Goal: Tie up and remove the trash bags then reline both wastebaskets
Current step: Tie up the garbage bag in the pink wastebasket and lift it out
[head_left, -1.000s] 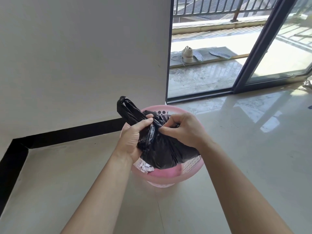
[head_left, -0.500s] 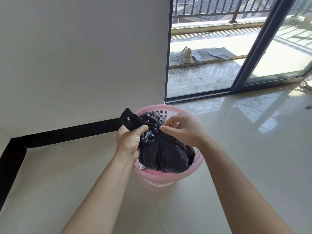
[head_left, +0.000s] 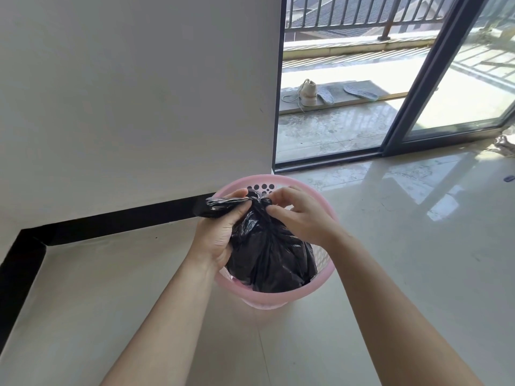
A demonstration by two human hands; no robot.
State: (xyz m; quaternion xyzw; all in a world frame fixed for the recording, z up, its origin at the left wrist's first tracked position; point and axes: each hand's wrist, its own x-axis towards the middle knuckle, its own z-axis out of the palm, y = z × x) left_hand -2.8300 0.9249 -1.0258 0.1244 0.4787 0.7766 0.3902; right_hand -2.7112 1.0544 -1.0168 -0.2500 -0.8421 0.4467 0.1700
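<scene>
one knot (head_left: pixel 257 201) is forming atop the black trash bag (head_left: pixel 273 257) in the pink wastebasket (head_left: pixel 278 298); my left hand (head_left: pixel 220 232) grips its tail (head_left: pixel 218 205), my right hand (head_left: pixel 301 215) pinches the knot; next i'd cinch it tight and lift

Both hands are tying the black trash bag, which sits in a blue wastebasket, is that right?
No, the wastebasket is pink, not blue; the head view shows it. The left hand and right hand are tying the black trash bag sitting in it.

Your left forearm (head_left: pixel 167 316) and right forearm (head_left: pixel 390 302) show bare along their whole visible length; your left hand (head_left: pixel 220 235) and right hand (head_left: pixel 303 218) are bare too.
</scene>
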